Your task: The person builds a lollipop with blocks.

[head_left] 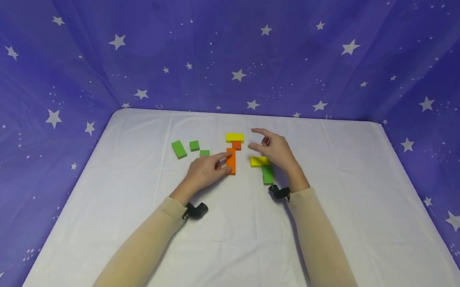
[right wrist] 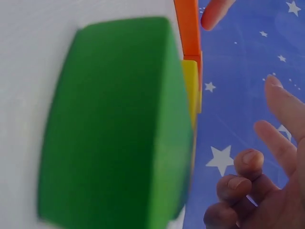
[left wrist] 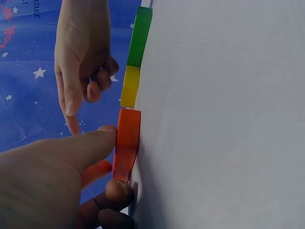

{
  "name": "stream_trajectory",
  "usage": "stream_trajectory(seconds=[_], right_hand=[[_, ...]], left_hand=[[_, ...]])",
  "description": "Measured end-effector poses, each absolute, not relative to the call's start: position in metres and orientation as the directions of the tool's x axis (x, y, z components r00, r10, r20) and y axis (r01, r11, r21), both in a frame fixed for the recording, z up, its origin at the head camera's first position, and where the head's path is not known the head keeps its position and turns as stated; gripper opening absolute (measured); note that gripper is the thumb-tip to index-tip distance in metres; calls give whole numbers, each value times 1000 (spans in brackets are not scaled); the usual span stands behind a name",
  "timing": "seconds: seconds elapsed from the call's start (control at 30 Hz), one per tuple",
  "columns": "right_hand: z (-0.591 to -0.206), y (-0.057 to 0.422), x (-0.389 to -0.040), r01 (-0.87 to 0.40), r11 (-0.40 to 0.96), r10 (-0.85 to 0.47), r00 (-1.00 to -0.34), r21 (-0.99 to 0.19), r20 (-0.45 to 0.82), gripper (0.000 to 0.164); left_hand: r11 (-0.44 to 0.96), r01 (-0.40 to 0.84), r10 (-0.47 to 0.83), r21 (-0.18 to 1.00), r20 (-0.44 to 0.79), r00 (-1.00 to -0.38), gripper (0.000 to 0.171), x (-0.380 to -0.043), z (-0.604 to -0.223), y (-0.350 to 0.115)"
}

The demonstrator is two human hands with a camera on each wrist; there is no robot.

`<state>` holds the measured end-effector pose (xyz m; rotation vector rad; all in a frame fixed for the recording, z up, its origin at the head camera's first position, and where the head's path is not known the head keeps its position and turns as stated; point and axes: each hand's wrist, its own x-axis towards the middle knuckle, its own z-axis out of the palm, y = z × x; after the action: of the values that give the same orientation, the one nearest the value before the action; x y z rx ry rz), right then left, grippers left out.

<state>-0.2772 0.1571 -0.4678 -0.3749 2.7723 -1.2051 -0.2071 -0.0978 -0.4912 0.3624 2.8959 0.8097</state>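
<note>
My left hand (head_left: pixel 205 171) pinches a long orange block (head_left: pixel 232 162) that lies on the white cloth, its thumb and fingertips against the block. In the left wrist view the thumb touches the orange block (left wrist: pixel 127 129) near one end. To the right, my right hand (head_left: pixel 275 149) hovers with thumb and index finger spread apart and the other fingers bent, holding nothing. Just below it lies a yellow block (head_left: pixel 258 162), touching a green block (head_left: pixel 267 175). That green block (right wrist: pixel 105 124) looms large and blurred in the right wrist view.
Behind the long orange block, a small orange block (head_left: pixel 236 146) adjoins another yellow block (head_left: pixel 235 138). On the left lie a long green block (head_left: pixel 179 149), a small green one (head_left: pixel 194 146) and a partly hidden green one (head_left: pixel 204 153). A starry purple curtain (head_left: pixel 207 43) surrounds the table.
</note>
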Motion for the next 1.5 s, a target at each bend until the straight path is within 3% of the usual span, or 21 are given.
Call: stream_trajectory(seconds=[1.03,1.5], right_hand=[[-487,130,-293,-142,770,-283,-950,-622,-134,42],[-489,123,-293,-143,784,-263,-958,-604,-114,35]], left_hand=[[815,203,280,543,-63,-958,59,-204,-490,-97],[800,216,280,560,-30,-960,53,-204,-491,-100]])
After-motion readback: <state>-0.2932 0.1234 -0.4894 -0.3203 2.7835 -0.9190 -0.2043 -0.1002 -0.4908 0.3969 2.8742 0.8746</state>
